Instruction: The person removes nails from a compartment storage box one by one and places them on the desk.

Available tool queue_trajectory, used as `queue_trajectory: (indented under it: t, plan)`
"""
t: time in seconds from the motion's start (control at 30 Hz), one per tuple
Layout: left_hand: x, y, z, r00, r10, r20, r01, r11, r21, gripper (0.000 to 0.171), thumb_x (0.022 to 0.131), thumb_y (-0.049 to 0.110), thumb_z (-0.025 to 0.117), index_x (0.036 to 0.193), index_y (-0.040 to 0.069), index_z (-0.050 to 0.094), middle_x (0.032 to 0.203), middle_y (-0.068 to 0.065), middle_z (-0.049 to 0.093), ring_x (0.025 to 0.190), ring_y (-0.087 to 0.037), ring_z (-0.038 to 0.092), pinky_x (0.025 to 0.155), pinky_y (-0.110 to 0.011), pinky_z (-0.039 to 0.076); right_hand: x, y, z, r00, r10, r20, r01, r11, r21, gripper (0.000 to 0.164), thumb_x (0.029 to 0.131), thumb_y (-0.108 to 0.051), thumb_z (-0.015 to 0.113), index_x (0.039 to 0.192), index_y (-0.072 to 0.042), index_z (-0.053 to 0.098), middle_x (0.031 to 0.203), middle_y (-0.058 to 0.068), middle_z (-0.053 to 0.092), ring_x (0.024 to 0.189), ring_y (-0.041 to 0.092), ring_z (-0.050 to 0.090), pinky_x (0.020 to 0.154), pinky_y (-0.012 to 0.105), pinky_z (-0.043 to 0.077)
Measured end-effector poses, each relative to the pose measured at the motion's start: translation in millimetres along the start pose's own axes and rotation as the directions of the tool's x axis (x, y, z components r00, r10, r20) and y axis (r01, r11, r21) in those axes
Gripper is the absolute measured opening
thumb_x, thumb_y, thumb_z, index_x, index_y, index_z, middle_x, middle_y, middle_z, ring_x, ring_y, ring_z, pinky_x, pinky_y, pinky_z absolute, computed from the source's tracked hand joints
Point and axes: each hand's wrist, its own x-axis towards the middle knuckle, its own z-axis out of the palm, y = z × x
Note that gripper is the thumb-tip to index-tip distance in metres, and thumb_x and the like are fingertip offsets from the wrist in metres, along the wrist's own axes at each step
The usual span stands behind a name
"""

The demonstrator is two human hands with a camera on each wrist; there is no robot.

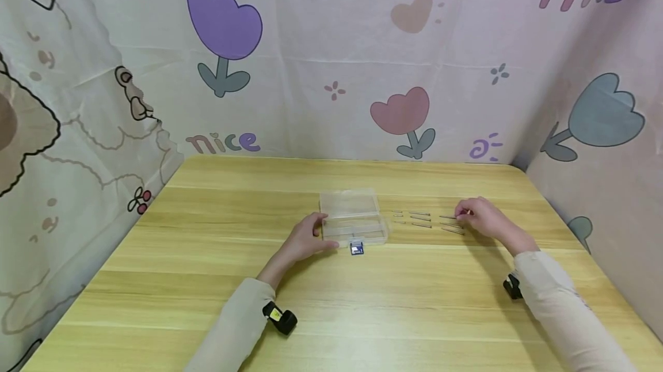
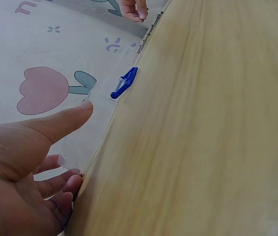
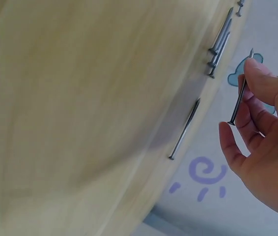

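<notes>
A clear plastic box [image 1: 383, 234] lies with its lid [image 1: 349, 204] folded back, its inside split by dividers. My left hand [image 1: 303, 239] holds the box's left end, thumb along the front side and fingers at the back. The blue latch [image 2: 125, 83] hangs at the front. Between thumb and fingers, my right hand [image 1: 481, 217] pinches a long nail [image 3: 238, 101], raised off the table. Below it lie other long nails [image 1: 453, 231]. Medium nails [image 1: 420, 226] and short nails [image 1: 397, 216] lie in groups between that hand and the box.
The wooden table [image 1: 362, 314] backs onto a printed cloth [image 1: 311, 26], which also hangs along both sides. Each sleeve carries a black wrist camera [image 1: 282, 320].
</notes>
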Motion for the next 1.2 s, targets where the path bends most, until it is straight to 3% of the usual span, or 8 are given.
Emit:
queue_trajectory:
  t: [0.3,0.7,1.2]
  plan:
    - [1.4,-0.4,1.2,1.000,-0.009,-0.003,0.009,1.000,0.008,0.076,0.074,0.026,0.086,0.137,0.004,0.050,0.124,-0.013,0.055,0.102,-0.028,0.051,0.086,-0.043,0.045,-11,9,-1,0.999,0.036,-0.007,-0.037,0.999,-0.031,0.010,0.082,0.008,0.068,0.079,-0.001,0.066,0.074,0.003,0.063,0.071,0.021,0.057,0.069,0.043,0.047]
    - [0.7,0.1,0.8,1.000,-0.013,-0.004,0.013,1.000,-0.003,0.076,0.074,0.026,0.085,0.138,0.004,0.049,0.125,-0.013,0.054,0.104,-0.029,0.051,0.087,-0.045,0.045,-25,21,-4,0.995,0.095,0.042,-0.088,0.988,-0.130,0.008,0.084,0.007,0.066,0.082,-0.001,0.065,0.076,0.004,0.064,0.073,0.024,0.055,0.076,0.049,0.042]
    - [0.4,0.3,1.4,1.000,-0.011,-0.011,0.011,1.000,0.009,0.076,0.074,0.025,0.085,0.137,0.003,0.049,0.121,-0.013,0.055,0.100,-0.027,0.050,0.085,-0.043,0.044,-26,29,2,0.998,0.051,0.030,-0.047,0.993,-0.111,0.010,0.081,0.010,0.066,0.079,0.000,0.064,0.073,0.001,0.062,0.067,0.017,0.052,0.068,0.042,0.043]
